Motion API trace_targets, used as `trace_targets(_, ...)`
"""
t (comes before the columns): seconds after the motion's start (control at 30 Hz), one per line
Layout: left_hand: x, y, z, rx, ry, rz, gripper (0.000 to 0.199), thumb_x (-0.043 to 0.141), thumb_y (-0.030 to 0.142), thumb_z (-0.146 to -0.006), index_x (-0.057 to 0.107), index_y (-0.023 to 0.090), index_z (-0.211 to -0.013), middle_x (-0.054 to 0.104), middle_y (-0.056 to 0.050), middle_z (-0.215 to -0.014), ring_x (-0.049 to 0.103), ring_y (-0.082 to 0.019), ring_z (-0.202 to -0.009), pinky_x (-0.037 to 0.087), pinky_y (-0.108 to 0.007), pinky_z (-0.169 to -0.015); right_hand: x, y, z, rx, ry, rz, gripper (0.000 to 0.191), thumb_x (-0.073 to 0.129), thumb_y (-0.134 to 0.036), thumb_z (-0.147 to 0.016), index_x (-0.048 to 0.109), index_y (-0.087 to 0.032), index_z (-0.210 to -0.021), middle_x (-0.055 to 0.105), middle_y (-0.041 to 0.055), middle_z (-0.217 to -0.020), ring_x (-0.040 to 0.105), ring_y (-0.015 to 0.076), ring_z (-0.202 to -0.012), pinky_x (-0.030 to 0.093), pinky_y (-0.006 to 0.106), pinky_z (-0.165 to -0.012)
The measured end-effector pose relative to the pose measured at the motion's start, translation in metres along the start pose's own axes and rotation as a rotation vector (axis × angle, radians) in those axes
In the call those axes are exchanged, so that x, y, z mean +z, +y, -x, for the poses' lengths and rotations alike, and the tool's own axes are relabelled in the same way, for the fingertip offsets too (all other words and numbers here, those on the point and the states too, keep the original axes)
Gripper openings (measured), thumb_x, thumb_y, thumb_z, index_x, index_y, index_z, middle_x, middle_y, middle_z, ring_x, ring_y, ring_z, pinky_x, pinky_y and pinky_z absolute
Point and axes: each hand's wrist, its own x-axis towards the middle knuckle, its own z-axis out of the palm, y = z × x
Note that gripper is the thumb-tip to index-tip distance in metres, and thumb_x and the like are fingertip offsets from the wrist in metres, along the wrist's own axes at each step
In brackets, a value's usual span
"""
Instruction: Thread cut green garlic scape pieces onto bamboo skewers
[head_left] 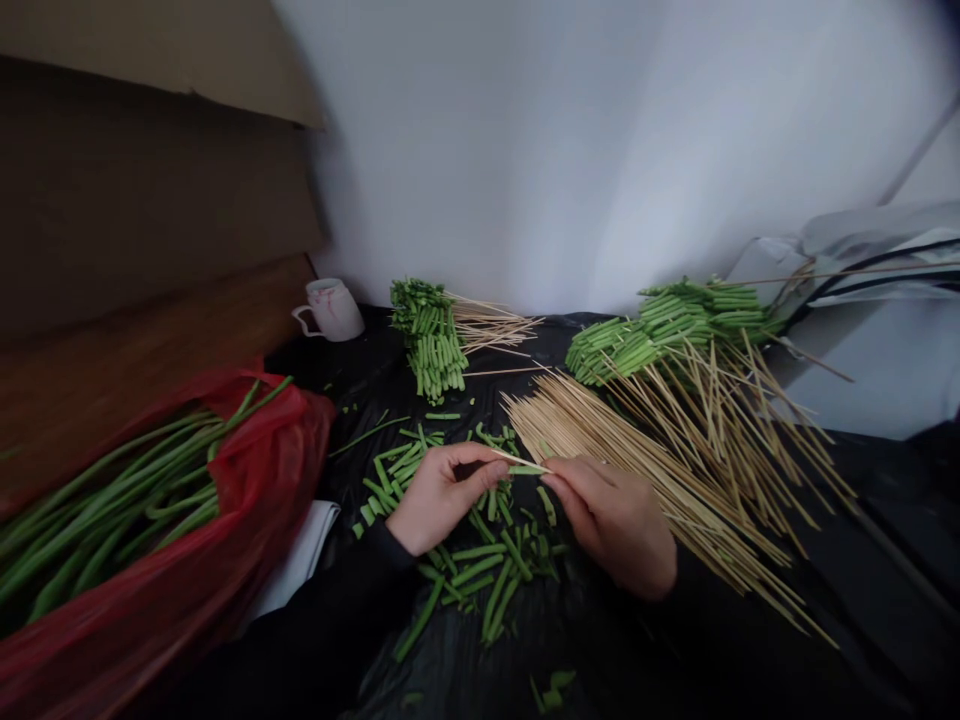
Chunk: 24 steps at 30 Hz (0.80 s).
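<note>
In front of me my left hand (442, 492) is closed in a pinch, its thumb at one end of a cut green bean piece (525, 470). A thin bamboo skewer (523, 460) runs between my two hands, just above that piece. My right hand (619, 515) is closed with thumb and fingers pinching the skewer; its inner fingers are hidden. I cannot tell whether the skewer passes into the bean. Below the hands lie loose cut bean pieces (480, 570). To the right of them is a pile of bare skewers (600, 440).
Skewered beans are stacked at the back centre (435, 345) and back right (675, 325). A red plastic bag (277, 480) of long beans (112, 510) lies at left. A white mug (334, 310) stands by the wall. Black sheeting (360, 385) covers the surface.
</note>
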Motion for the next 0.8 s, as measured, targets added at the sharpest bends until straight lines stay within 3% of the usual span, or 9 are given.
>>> trace_targets(0.07, -0.004, -0.005, -0.002, 0.012, 0.076, -0.114, 0.015, 0.065, 0.024, -0.081, 0.075, 0.018, -0.089, 0.074, -0.005, -0.081, 0.064, -0.016, -0.068, 0.050, -0.026, -0.062, -0.002, 0.004, 0.000, 0.019, 0.023, -0.011, 0.020, 0.046, -0.022, -0.096, 0.065, -0.018, -0.101, 0.071, 0.0048, -0.087, 0.066, 0.0142, -0.078, 0.048, 0.025, -0.074)
trace_targets(0.17, -0.008, -0.008, -0.003, 0.086, 0.200, -0.276, 0.029, 0.062, 0.014, -0.079, 0.072, 0.021, -0.105, 0.071, -0.006, -0.101, 0.061, -0.013, -0.066, 0.047, -0.024, -0.056, -0.001, 0.008, 0.000, 0.039, 0.031, -0.033, 0.018, 0.047, -0.022, -0.095, 0.064, -0.019, -0.102, 0.071, 0.0043, -0.090, 0.066, 0.0145, -0.080, 0.048, 0.026, -0.076)
trace_targets(0.27, -0.008, -0.004, -0.001, 0.178, 0.254, -0.294, 0.026, 0.058, 0.015, -0.084, 0.072, 0.022, -0.104, 0.069, -0.008, -0.110, 0.064, -0.016, -0.082, 0.051, -0.028, -0.069, 0.002, 0.009, 0.001, 0.022, 0.022, -0.037, 0.017, 0.049, -0.022, -0.094, 0.064, -0.020, -0.101, 0.070, 0.0030, -0.088, 0.066, 0.0138, -0.078, 0.048, 0.026, -0.075)
trace_targets(0.37, -0.004, 0.004, 0.002, 0.268, 0.214, -0.288, 0.016, 0.064, 0.024, -0.084, 0.075, 0.022, -0.095, 0.073, -0.007, -0.096, 0.065, -0.021, -0.092, 0.049, -0.035, -0.085, 0.004, 0.006, 0.002, -0.002, 0.013, -0.029, 0.017, 0.049, -0.021, -0.095, 0.064, -0.020, -0.101, 0.070, 0.0030, -0.087, 0.066, 0.0132, -0.077, 0.048, 0.025, -0.075)
trace_targets(0.53, 0.007, 0.008, 0.006, 0.339, 0.067, -0.289, 0.013, 0.071, 0.029, -0.080, 0.076, 0.024, -0.090, 0.076, -0.005, -0.082, 0.066, -0.020, -0.078, 0.050, -0.036, -0.081, 0.005, -0.002, 0.004, 0.007, -0.017, -0.022, 0.019, 0.047, -0.023, -0.096, 0.065, -0.019, -0.100, 0.071, 0.0046, -0.088, 0.066, 0.0140, -0.080, 0.048, 0.025, -0.074)
trace_targets(0.63, 0.006, 0.005, 0.005, 0.250, 0.076, -0.209, 0.011, 0.070, 0.028, -0.080, 0.077, 0.024, -0.087, 0.075, -0.005, -0.080, 0.066, -0.019, -0.075, 0.051, -0.034, -0.076, 0.004, -0.003, 0.003, 0.009, 0.005, -0.034, 0.021, 0.046, -0.024, -0.096, 0.063, -0.019, -0.108, 0.072, 0.0052, -0.093, 0.067, 0.0145, -0.080, 0.049, 0.025, -0.074)
trace_targets(0.8, -0.007, -0.001, -0.004, -0.112, 0.259, 0.242, 0.017, 0.079, 0.029, -0.069, 0.075, 0.018, -0.081, 0.075, -0.004, -0.080, 0.067, -0.017, -0.073, 0.052, -0.029, -0.072, 0.002, -0.002, 0.001, 0.029, 0.095, 0.069, 0.027, 0.042, -0.020, -0.097, 0.058, -0.019, -0.119, 0.071, 0.0062, -0.103, 0.068, 0.0149, -0.082, 0.049, 0.026, -0.074)
